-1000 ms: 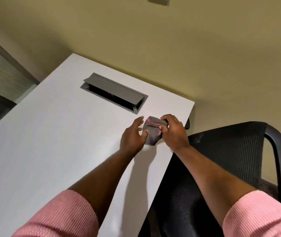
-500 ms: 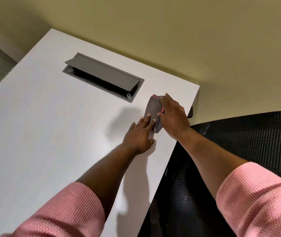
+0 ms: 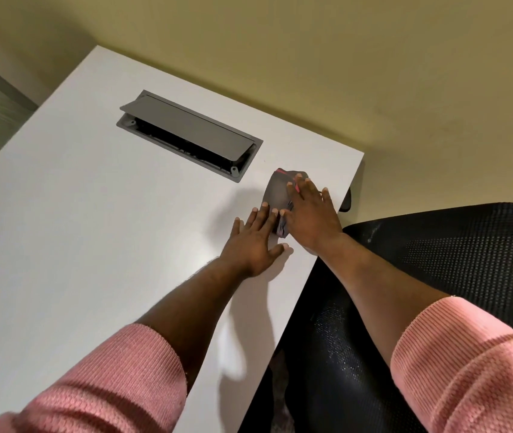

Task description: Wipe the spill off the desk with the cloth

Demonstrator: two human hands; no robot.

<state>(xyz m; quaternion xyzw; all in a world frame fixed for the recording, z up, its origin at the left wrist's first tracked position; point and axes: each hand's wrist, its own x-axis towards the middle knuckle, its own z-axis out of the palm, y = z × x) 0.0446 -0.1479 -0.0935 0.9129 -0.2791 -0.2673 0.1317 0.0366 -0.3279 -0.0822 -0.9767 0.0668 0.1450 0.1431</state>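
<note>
Head view: grey cloth [image 3: 275, 190] with pink trim, folded small, flat on white desk [image 3: 92, 214] near right-hand edge, just beside grey cable hatch [image 3: 189, 135] with lid propped up. Right hand [image 3: 310, 214] spread flat on top of cloth, fingers extended, pressing rather than gripping. Left hand [image 3: 253, 242] open, palm down on desk, fingertips touching cloth's near edge, nothing held. Spill not discernible on desk surface. Pink knit sleeves [image 3: 108, 385] pushed up both forearms. Black mesh chair [image 3: 436, 260] off desk's right edge, under right arm.
</note>
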